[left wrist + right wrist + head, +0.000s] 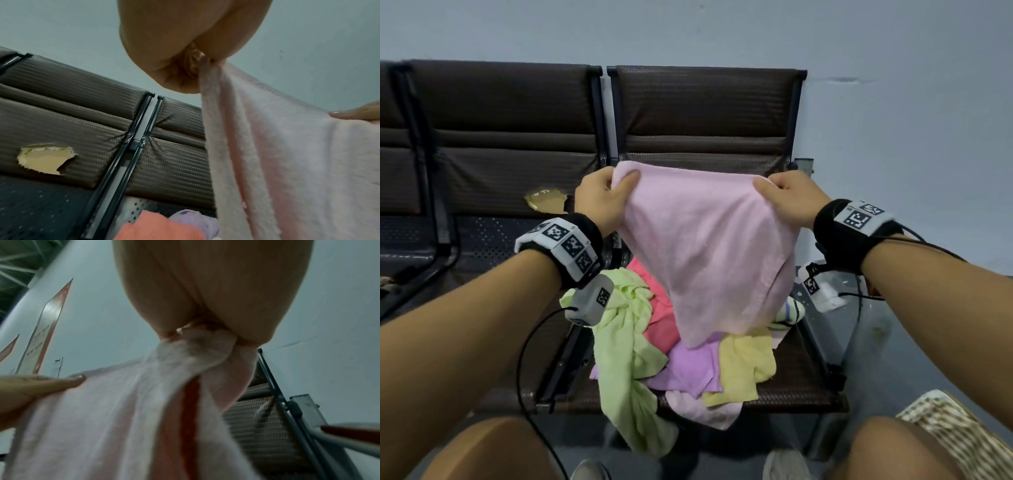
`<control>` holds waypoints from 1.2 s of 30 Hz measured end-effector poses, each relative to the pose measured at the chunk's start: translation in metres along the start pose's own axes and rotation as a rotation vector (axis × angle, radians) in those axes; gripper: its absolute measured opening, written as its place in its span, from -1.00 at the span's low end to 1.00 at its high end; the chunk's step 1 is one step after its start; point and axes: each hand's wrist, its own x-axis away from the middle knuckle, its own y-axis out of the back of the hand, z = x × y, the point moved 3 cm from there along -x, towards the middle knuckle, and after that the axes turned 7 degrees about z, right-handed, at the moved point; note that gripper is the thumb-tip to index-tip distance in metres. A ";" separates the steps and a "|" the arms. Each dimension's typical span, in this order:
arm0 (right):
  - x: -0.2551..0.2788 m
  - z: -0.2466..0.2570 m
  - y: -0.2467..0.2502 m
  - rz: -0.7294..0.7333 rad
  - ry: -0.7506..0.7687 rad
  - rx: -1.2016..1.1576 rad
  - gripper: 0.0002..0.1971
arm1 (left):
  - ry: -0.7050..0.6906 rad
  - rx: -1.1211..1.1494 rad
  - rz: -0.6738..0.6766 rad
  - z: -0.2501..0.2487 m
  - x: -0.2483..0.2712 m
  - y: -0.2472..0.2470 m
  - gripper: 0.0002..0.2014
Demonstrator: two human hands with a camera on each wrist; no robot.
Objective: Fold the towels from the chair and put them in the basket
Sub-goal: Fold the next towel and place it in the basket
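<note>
Fingers of the left hand (599, 200) and right hand (789, 198) pinch the two top corners of the pink towel (709, 250), thumbs in front. Its top edge runs left to right and it hangs downward, over the heap of towels (640, 342) on the chair (801, 387).

Your head view looks down at the chair (709, 144); both wrist views look up, close under each hand, sharing the pink towel (287, 154).

Seven towels (709, 246), three chairs (705, 113), one basket (955, 435)
</note>
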 end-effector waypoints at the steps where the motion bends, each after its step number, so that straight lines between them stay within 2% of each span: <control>1: 0.000 -0.001 -0.003 0.016 -0.038 -0.033 -0.51 | 0.023 -0.043 -0.013 0.003 0.001 0.000 -0.53; 5: 0.002 0.004 -0.021 0.050 -0.224 -0.304 -0.59 | 0.141 0.028 -0.060 -0.007 0.010 -0.020 -0.45; 8: 0.000 0.012 -0.032 0.071 -0.326 -0.454 -0.64 | 0.168 0.282 0.027 -0.032 0.021 -0.051 -0.47; 11: 0.004 0.029 -0.041 0.093 -0.335 -0.682 -0.75 | 0.038 0.323 0.247 -0.058 0.045 -0.077 -0.50; 13: 0.006 0.034 -0.045 0.161 -0.329 -0.818 -0.64 | -0.072 0.199 0.341 -0.069 0.059 -0.086 -0.47; 15: 0.008 0.033 -0.044 0.200 -0.303 -0.717 -0.64 | -0.100 0.189 0.437 -0.076 0.066 -0.089 -0.54; 17: 0.011 0.033 -0.042 0.206 -0.276 -0.552 -0.85 | 0.038 0.438 0.510 -0.078 0.067 -0.086 -0.64; 19: 0.015 0.034 -0.041 0.263 -0.239 -0.537 -0.85 | 0.150 0.625 0.385 -0.074 0.060 -0.079 -0.73; 20: 0.017 0.036 -0.042 0.325 -0.214 -0.582 -0.77 | 0.174 0.644 0.310 -0.071 0.056 -0.076 -0.74; 21: 0.019 0.039 -0.042 0.383 -0.186 -0.631 -0.67 | 0.191 0.639 0.299 -0.068 0.053 -0.073 -0.67; 22: 0.019 0.041 -0.041 0.417 -0.152 -0.678 -0.58 | 0.209 0.629 0.366 -0.065 0.050 -0.073 -0.54; 23: 0.018 0.043 -0.040 0.420 -0.121 -0.705 -0.54 | 0.220 0.613 0.492 -0.064 0.048 -0.074 -0.46; 25: 0.014 0.046 -0.032 0.363 -0.061 -0.651 -0.63 | 0.231 0.593 0.671 -0.061 0.047 -0.073 -0.49; 26: 0.012 0.045 -0.027 0.330 -0.034 -0.576 -0.73 | 0.238 0.592 0.674 -0.059 0.044 -0.071 -0.54; 27: 0.009 0.041 -0.022 0.318 -0.018 -0.488 -0.75 | 0.238 0.596 0.644 -0.056 0.040 -0.070 -0.57; 30: 0.002 0.023 -0.008 0.391 -0.084 -0.194 -0.64 | 0.102 0.400 0.535 -0.052 0.026 -0.069 -0.66; 32: -0.004 0.011 -0.004 0.449 -0.147 -0.058 -0.72 | -0.092 0.049 0.494 -0.053 0.018 -0.074 -0.68; 34: -0.016 0.005 -0.003 0.334 -0.117 0.141 -0.79 | -0.185 -0.279 0.438 -0.052 0.012 -0.080 -0.60; 36: -0.028 0.003 -0.005 0.137 -0.071 0.242 -0.79 | -0.144 -0.351 0.351 -0.050 0.001 -0.084 -0.58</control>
